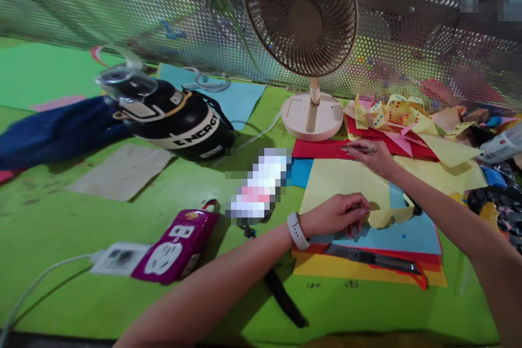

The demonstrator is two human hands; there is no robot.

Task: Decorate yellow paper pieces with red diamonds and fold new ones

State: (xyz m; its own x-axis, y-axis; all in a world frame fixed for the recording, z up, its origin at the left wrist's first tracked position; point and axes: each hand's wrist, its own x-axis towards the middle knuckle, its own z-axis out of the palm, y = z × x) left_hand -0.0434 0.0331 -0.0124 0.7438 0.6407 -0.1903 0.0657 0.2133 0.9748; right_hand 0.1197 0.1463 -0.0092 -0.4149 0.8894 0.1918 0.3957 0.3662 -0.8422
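Observation:
My left hand [342, 215], with a pale watch band [298, 231] at the wrist, has its fingers closed on the end of a pale yellow paper cutout [385, 217]. The cutout has rounded lobes and stretches rightward above light blue paper [422, 236]. Above the red paper [304, 149], my right hand [373, 156] is closed around slim, pointed metal tweezers [362, 149], whose tips point left. Beneath both hands lies a stack with a pale yellow sheet [346, 179] on it. A dark utility knife [371, 258] with an orange cord rests along the stack's near edge.
A fan [312, 114] stands behind the papers, before a perforated metal screen [163, 22]. Folded paper pieces [402, 111] pile up at right. Leftward are a phone [261, 185], a purple power strip [177, 247], a black bottle [179, 119] lying tilted, and blue cloth [61, 130].

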